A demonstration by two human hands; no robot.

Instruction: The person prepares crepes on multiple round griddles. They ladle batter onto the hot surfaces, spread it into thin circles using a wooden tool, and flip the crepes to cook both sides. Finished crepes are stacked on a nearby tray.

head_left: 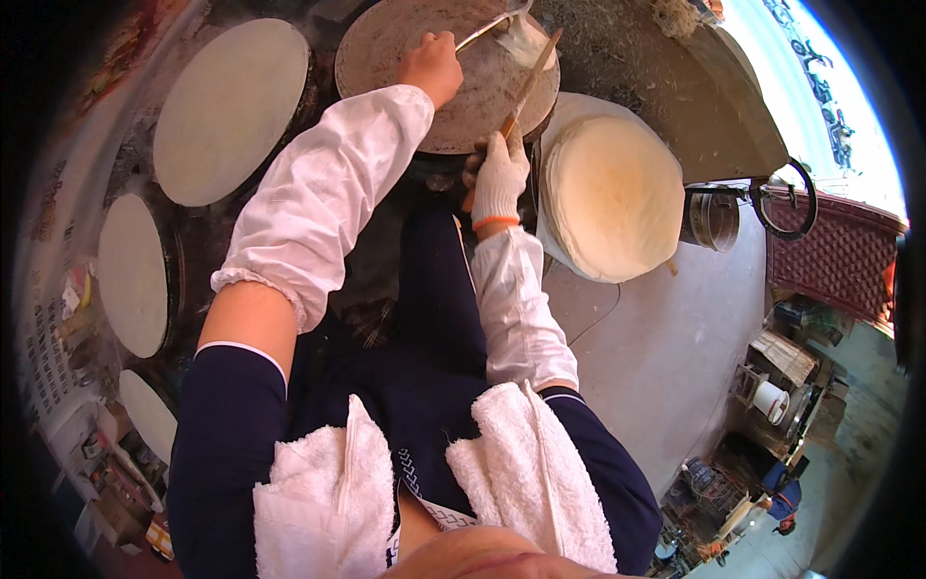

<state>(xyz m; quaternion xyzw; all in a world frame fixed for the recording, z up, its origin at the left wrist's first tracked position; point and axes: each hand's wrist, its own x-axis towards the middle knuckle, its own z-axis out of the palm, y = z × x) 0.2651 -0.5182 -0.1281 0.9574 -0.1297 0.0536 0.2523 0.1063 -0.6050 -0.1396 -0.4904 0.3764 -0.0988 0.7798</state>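
Note:
My bare left hand (431, 69) is closed round the handle of a metal ladle (479, 32), above a round griddle (405, 116). Pale batter (526, 46) lies near the griddle's far right edge, by the ladle's end. My right hand (502, 179), in a white knit glove, grips a long flat wooden spatula (532, 85). The spatula's far tip reaches up beside the batter. Just right of the gloved hand is a tall stack of thin round flatbreads (612, 198). White sleeve covers are on both my forearms.
Along the left, more griddles carry pale round sheets (231, 111), (133, 275) and a partly hidden one (148, 415). A curved metal panel (694, 106) rises beyond the stack. Near a black ring (786, 198) hangs a metal pot (714, 222). Another person (786, 497) appears far lower right.

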